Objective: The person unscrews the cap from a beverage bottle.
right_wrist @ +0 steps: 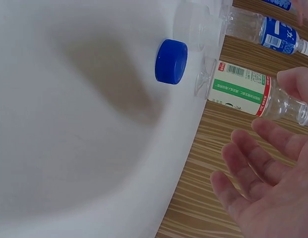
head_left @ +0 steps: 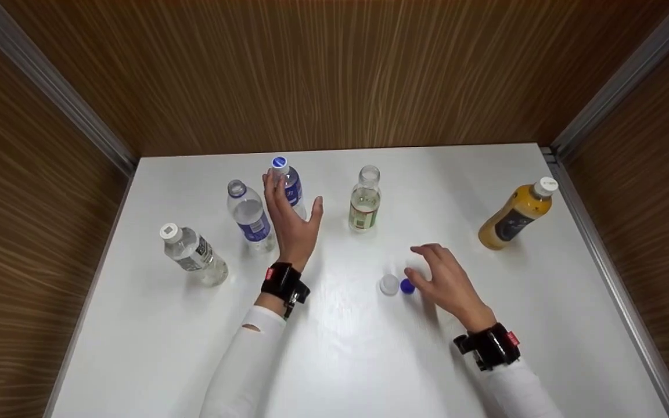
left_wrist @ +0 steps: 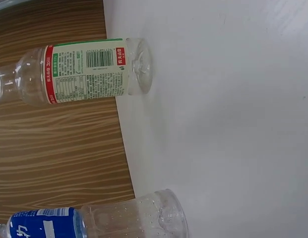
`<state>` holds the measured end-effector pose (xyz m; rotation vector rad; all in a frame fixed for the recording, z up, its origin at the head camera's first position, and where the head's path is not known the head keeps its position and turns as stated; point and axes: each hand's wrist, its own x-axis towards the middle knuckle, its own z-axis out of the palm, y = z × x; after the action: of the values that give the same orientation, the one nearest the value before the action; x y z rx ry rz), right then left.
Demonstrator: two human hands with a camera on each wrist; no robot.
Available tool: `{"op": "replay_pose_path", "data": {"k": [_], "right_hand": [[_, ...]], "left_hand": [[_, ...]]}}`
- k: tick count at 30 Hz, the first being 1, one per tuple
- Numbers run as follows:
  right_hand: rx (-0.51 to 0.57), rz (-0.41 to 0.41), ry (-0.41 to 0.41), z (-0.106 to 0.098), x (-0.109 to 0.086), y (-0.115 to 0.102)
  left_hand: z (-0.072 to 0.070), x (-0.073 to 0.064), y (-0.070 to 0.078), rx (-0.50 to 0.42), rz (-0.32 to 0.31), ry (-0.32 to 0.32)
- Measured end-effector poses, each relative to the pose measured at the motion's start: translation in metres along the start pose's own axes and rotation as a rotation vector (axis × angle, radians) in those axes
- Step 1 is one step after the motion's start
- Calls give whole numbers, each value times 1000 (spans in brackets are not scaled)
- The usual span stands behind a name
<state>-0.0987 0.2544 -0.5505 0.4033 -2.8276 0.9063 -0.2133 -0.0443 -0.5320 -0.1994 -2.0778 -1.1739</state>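
Note:
In the head view my left hand [head_left: 295, 227], fingers extended and thumb apart, is in front of a clear blue-labelled bottle [head_left: 294, 188] with a white-and-blue cap. It partly covers that bottle; whether they touch I cannot tell. Just left of the hand stands an uncapped bottle [head_left: 251, 217] with a purple-blue label. My right hand [head_left: 448, 284] hovers with loosely bent fingers, holding nothing, beside a small blue cap [head_left: 407, 285]. A clear whitish cap [head_left: 389, 284] lies left of the blue one. The right wrist view shows the blue cap [right_wrist: 171, 61] apart from the fingers [right_wrist: 245, 153].
An uncapped bottle with a green-and-cream label [head_left: 364, 203] stands at the back middle. Farther left is a clear white-capped bottle [head_left: 196, 253]. An orange drink bottle [head_left: 514, 216] stands at the right. Wood-grain panels [head_left: 334, 75] enclose the white table [head_left: 334, 360].

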Motion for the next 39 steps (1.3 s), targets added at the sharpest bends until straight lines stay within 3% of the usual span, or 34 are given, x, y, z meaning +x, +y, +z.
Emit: {"op": "replay_pose_path", "data": {"k": [9,14,18,29,39], "right_hand": [[5,-17,-4,3,-2,2],[10,-14,-5,3,-2,2],[1,-25,-2,5,-3,3],[-7,-67,16,6,-3,4],[-2,-50,3,5,-4,4]], "left_hand": [[6,12,-6,40,-335,-49],[11,17,-11,29,-463,-68],[16,20,-15,-5,-548,-47],[23,24,-26,-53,-616,7],[23,21,-27,-58,-601,0]]}}
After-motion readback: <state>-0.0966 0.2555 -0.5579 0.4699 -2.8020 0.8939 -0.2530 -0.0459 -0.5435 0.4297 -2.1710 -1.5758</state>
